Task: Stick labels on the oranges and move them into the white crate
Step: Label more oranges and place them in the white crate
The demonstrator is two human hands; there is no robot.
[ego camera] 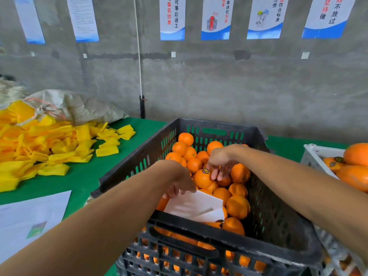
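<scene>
A black crate [139, 162] in front of me holds several oranges. My left hand [179, 181] reaches into it and pinches a white label backing sheet [194, 204]. My right hand [219, 164] hovers over an orange [202, 179] that bears a round dark label [205, 170] on top. Its fingertips touch the orange just right of the label. The white crate [312, 156] stands at the right edge, holding labelled oranges [354, 172].
A green table [83, 176] carries a pile of yellow foam sleeves [43, 144] at the left, with a sack [83, 104] behind it. A printed sheet [29, 218] lies at the near left. A grey wall with posters stands behind.
</scene>
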